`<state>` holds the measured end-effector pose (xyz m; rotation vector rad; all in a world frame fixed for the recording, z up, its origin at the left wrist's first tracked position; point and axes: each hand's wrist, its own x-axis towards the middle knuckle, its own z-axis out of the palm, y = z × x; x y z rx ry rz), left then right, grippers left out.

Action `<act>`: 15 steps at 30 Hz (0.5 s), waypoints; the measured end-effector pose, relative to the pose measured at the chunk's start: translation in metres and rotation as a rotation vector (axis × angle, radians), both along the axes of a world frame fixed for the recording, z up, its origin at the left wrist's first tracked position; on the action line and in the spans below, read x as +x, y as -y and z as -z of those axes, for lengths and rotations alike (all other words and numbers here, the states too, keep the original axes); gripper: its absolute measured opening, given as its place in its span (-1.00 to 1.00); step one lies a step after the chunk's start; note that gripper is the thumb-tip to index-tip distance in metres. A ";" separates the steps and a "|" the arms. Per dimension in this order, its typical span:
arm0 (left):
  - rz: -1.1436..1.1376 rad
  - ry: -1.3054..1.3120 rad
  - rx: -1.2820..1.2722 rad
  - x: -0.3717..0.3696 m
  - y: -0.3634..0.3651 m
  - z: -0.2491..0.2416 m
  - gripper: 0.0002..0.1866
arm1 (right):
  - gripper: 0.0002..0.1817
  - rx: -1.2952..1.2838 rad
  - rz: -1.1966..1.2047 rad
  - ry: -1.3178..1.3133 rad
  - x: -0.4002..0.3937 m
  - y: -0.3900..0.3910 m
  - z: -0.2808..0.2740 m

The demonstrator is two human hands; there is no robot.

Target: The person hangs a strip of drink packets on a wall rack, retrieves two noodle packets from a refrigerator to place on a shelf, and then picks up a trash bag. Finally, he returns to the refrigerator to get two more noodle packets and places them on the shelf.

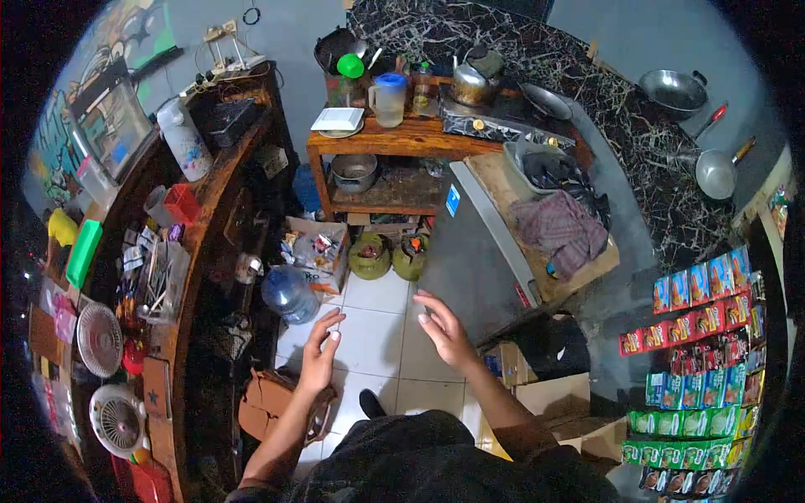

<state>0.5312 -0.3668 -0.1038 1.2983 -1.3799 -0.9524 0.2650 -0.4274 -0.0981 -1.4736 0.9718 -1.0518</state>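
Both of my hands are held out in front of me over the white tiled floor, with nothing in them. My left hand has its fingers curved and apart, just below a large clear-blue water jug lying by a cardboard box. My right hand is also spread, near the lower side of a grey refrigerator; I see no contact with it. Beyond the hands, two green gas cylinders stand under the wooden counter.
A gas stove with a kettle and a pitcher are on the counter. Cloth lies on the refrigerator. Sachet strips hang at right. A curved wooden shelf holding fans and a thermos runs along the left.
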 end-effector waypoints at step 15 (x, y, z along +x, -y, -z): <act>0.263 -0.001 0.058 -0.013 0.189 0.021 -0.63 | -0.56 0.031 0.290 0.013 -0.039 0.119 0.020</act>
